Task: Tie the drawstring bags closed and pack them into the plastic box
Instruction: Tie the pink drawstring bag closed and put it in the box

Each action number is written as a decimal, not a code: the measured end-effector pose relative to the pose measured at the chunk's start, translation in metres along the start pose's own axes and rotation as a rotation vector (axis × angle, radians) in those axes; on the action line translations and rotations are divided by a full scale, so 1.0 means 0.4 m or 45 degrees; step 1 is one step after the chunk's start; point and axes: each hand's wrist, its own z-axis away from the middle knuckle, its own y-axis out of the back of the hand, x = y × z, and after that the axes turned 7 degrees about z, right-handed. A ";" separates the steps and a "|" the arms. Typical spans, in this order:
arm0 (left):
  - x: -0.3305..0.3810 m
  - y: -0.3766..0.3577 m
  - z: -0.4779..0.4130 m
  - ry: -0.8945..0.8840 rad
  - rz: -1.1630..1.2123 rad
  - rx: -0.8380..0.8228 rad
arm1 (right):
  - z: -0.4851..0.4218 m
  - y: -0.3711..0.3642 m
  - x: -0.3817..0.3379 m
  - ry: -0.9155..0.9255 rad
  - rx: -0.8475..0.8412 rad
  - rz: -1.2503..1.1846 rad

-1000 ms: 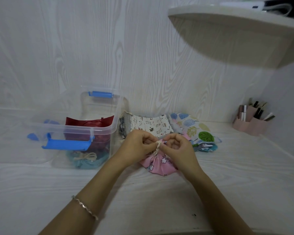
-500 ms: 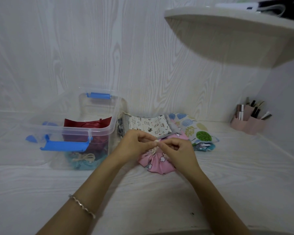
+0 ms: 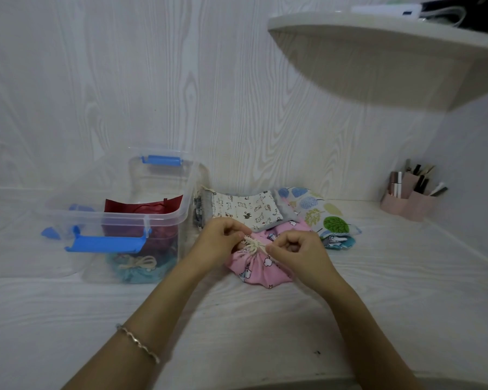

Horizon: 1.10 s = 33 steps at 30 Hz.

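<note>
On the left side of the desk [image 3: 265,319] sits the plastic box [image 3: 119,218], open at the top, with its blue latch [image 3: 104,243] facing the person. Two bags lie inside it already: a red bag [image 3: 144,209] at the back and a teal bag [image 3: 137,273] at the front, its string in a bow. That part looks done.

Just right of the box, the left hand [image 3: 223,240] pinches one end of the white cord [image 3: 254,244] and the right hand [image 3: 299,251] pinches the other end, both with curled fingers. The cord sits on top of the pink bag [image 3: 257,268], which lies on the desk between the hands with its mouth pulled shut. The knot looks only half made, so this bag is not ready to pack yet.

Behind the hands lie more bags, flat and, as far as one can tell, not tied: a cat bag [image 3: 245,209], a tree bag [image 3: 319,212] and a small blue bag [image 3: 338,242] peeking out under it. These look left to do.

The way from the pink bag to the box is short, but the bag must go up over the box's tall rim. Far right, a pink pen holder [image 3: 412,201] stands in the corner, well apart, and a shelf [image 3: 378,52] hangs high above the hands
</note>
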 end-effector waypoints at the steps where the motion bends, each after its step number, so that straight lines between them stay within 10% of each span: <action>1: -0.001 0.000 0.000 0.003 0.014 -0.001 | 0.000 0.001 0.000 -0.003 -0.005 0.001; 10: -0.006 0.001 -0.010 -0.075 0.024 -0.045 | 0.006 -0.021 0.004 -0.071 -0.324 -0.031; 15: 0.024 -0.016 0.014 -0.292 -0.368 0.361 | -0.006 -0.018 -0.005 0.013 -0.158 -0.089; 19: 0.089 -0.017 0.070 0.264 -0.463 -0.059 | -0.003 -0.012 -0.014 0.007 -0.087 -0.162; 24: 0.095 -0.016 0.060 0.877 0.307 -0.543 | -0.005 -0.001 -0.060 0.047 0.011 -0.264; 33: 0.293 -0.073 -0.013 0.564 1.072 -0.509 | -0.057 0.093 -0.266 0.428 0.142 -0.172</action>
